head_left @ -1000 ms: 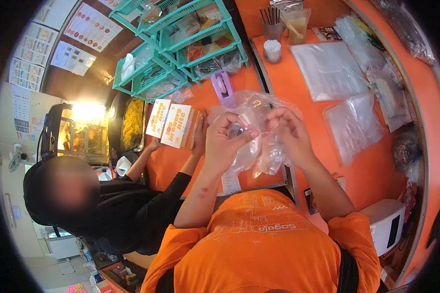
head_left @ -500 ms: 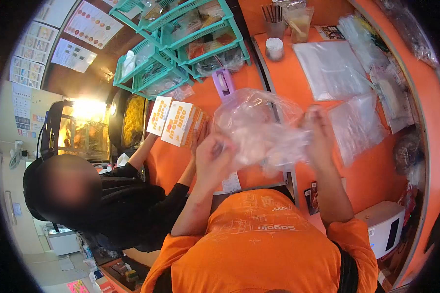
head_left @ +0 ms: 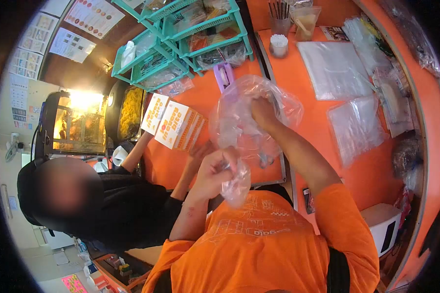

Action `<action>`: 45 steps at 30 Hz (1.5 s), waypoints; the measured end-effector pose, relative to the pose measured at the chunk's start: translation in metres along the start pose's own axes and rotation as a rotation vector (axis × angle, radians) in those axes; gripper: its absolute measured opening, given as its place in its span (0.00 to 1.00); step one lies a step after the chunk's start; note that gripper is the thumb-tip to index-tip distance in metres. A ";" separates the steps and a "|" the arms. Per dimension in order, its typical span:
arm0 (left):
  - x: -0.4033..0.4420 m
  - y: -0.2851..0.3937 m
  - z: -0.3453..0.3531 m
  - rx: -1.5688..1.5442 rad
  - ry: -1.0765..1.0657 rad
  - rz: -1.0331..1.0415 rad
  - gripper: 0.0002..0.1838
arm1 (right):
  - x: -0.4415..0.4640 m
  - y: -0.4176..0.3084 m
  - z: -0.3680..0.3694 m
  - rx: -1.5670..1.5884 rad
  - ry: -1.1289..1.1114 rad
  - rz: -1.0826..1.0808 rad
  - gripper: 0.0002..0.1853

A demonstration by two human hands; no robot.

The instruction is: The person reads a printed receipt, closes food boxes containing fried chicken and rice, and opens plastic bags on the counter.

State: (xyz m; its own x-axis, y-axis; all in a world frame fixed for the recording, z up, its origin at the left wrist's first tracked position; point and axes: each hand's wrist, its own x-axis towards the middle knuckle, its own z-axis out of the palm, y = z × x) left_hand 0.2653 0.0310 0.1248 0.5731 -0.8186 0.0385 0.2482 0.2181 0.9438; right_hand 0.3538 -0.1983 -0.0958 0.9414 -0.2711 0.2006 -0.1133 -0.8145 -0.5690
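My left hand (head_left: 215, 173) is closed around a gathered clear plastic bag (head_left: 237, 184), which hangs from its fingers in front of my orange shirt. Farther forward, a large clear plastic bag (head_left: 232, 105) lies puffed out on the orange counter. My right hand (head_left: 264, 111) reaches at the middle of this large bag; its fingertips are hidden, so I cannot tell what they grip. Left of the bag, a co-worker's hands are at white and orange printed boxes (head_left: 183, 124).
A purple tape dispenser (head_left: 224, 75) stands beyond the bag. Stacked green baskets (head_left: 181, 49) hold packets at the back. Stacks of flat clear bags (head_left: 332, 68) lie on the right. A white device (head_left: 381, 224) sits near my right elbow.
My right hand has moved left and forward from the bag's right edge to its middle. My left hand has come slightly nearer to me, with bunched plastic hanging from it.
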 end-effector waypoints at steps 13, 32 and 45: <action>0.086 -0.039 -0.008 0.361 0.345 0.253 0.26 | -0.109 -0.083 -0.151 0.847 0.051 0.015 0.14; 0.079 -0.046 -0.040 0.098 0.509 0.034 0.34 | -0.102 -0.042 -0.134 1.604 0.135 0.599 0.13; 0.094 -0.038 -0.026 0.126 0.526 0.164 0.37 | -0.101 -0.053 -0.138 1.231 0.806 0.384 0.11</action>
State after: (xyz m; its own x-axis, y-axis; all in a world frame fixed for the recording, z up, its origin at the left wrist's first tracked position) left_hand 0.3307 -0.0403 0.0842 0.9164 -0.3972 0.0493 0.0467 0.2284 0.9724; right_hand 0.2207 -0.1984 0.0248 0.4521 -0.8916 0.0267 0.4071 0.1797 -0.8955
